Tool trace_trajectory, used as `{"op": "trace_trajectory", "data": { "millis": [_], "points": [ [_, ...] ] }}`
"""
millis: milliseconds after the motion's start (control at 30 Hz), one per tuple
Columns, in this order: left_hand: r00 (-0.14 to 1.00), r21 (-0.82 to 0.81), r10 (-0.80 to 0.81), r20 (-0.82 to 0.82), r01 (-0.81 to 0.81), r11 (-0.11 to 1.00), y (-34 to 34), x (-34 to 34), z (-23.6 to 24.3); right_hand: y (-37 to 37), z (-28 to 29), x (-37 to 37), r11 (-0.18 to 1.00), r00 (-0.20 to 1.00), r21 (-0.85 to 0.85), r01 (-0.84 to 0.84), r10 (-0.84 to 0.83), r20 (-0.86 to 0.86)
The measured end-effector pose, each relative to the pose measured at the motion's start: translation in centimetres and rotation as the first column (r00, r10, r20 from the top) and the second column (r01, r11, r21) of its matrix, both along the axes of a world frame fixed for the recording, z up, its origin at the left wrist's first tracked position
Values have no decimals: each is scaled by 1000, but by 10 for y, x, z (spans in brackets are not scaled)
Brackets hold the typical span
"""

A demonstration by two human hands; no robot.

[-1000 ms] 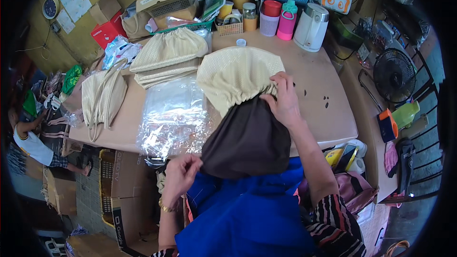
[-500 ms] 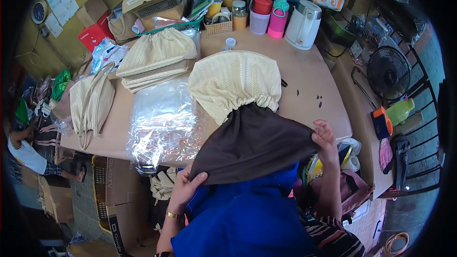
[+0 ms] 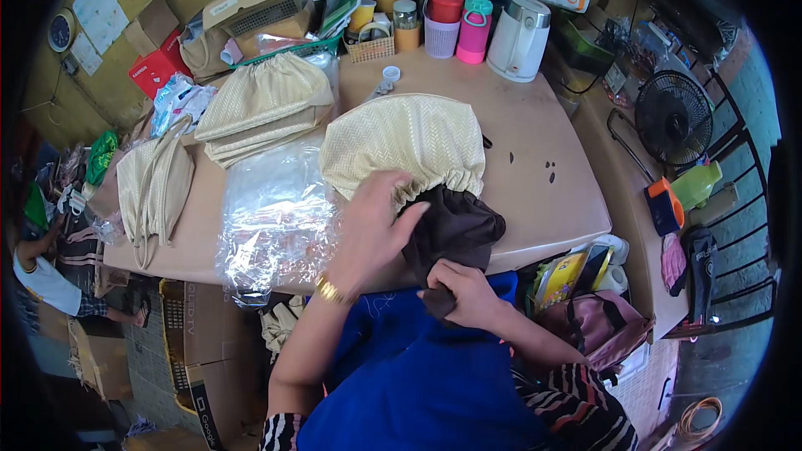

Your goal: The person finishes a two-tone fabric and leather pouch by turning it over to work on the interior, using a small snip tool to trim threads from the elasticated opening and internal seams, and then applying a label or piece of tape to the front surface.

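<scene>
A cream woven bag (image 3: 401, 138) lies on the table, its gathered mouth toward me, with dark brown fabric lining (image 3: 451, 225) bunched out of it. My left hand (image 3: 376, 230) is at the gathered rim, left of the lining, fingers apart and thumb out. My right hand (image 3: 459, 288) has its fingers closed on the lining, a dark tail of cloth hanging from the grip. Clear plastic bags (image 3: 267, 217) lie just left, partly behind my left forearm. Blue cloth (image 3: 418, 392) covers my lap.
Stacked cream bags (image 3: 263, 100) and another with straps (image 3: 154, 184) sit on the table (image 3: 560, 209). A kettle (image 3: 518, 42), bottle (image 3: 474, 29) and baskets (image 3: 368, 46) line the back. A fan (image 3: 672, 117) stands right; a person (image 3: 46, 259) is at far left.
The spread-out brown lining is now bunched up beneath the bag's mouth. My left hand has moved up to the gathered rim; my right hand has come down and inward, gripping the cloth.
</scene>
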State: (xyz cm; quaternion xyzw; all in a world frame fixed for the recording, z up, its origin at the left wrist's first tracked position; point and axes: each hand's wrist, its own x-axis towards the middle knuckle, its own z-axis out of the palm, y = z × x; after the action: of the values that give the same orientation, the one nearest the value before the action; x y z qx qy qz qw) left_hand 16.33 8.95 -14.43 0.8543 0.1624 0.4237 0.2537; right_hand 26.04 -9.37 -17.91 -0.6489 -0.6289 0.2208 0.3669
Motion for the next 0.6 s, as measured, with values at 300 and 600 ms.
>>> {"op": "trace_trajectory", "data": {
  "millis": [300,600],
  "points": [
    [953,-43,-5,-304,-9,999,54,53,-27,18,-2,103,922,420,-41,386,-216,-881],
    [922,-416,-357,150,386,823,72,43,88,83,131,133,922,103,305,240,289,-952]
  ]
}}
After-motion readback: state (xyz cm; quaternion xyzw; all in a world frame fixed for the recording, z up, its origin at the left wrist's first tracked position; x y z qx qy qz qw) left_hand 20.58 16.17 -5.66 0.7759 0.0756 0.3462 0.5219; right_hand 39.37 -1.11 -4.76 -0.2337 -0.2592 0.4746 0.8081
